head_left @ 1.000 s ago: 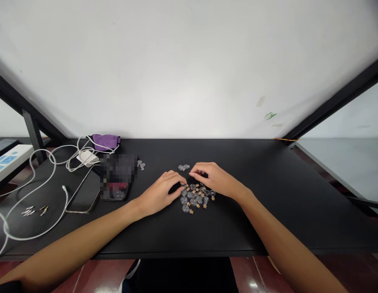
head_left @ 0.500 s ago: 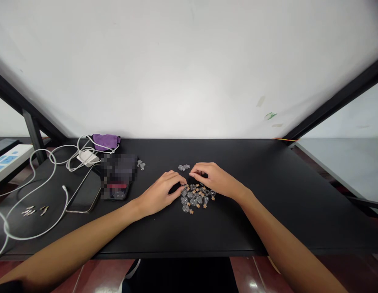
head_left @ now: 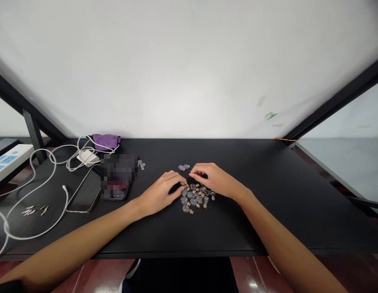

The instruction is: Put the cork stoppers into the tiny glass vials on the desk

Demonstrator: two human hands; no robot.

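Note:
Several tiny clear glass bottles with cork stoppers (head_left: 193, 201) lie in a loose pile on the black table. At the pile's upper left edge, my left hand (head_left: 164, 191) has its thumb and index finger closed around a small glass bottle (head_left: 185, 187), partly covered by the fingertips. My right hand (head_left: 218, 179) arches over the far right side of the pile, hiding some bottles. Its thumb and fingertips come together in a pinch, and whatever is between them is too small to make out. Just beyond the fingertips lie a few clear glass bottles without visible corks (head_left: 183, 167).
More small clear glass pieces (head_left: 141, 165) lie farther left, beside a partly blurred dark device (head_left: 117, 191). A phone (head_left: 84, 191), a white cable (head_left: 56, 162) with its charger (head_left: 87, 158), a purple cloth item (head_left: 106, 141) and small metallic bits (head_left: 28, 211) occupy the left side.

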